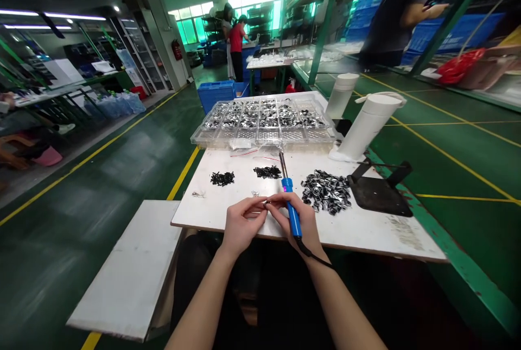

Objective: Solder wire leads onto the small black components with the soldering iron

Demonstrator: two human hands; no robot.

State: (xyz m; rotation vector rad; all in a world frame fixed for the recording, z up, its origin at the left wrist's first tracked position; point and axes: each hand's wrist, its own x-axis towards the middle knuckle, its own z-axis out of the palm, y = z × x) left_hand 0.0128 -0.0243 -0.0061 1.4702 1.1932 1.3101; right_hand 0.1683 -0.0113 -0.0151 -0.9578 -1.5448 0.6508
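Note:
My left hand [243, 223] and my right hand [300, 220] meet over the front edge of the white table [211, 211]. Between their fingertips they pinch a small dark, shiny part [266, 204], too small to name exactly. A blue-handled soldering iron [293, 213] also rests in my right hand, its metal tip pointing away from me and its black cord trailing over the wrist. Beyond my hands lie two heaps of small black pieces, one on the left [222, 178] and one in the middle [267, 171]. Right of my right hand spreads a larger pile of shiny black parts [326, 191].
A clear compartment tray [260, 134] full of shiny parts spans the table's back. At right stand a black stand [380, 192] and two white cylinders, the nearer one [366, 125] tilted. A white board [126, 268] lies at left. Several people are farther off.

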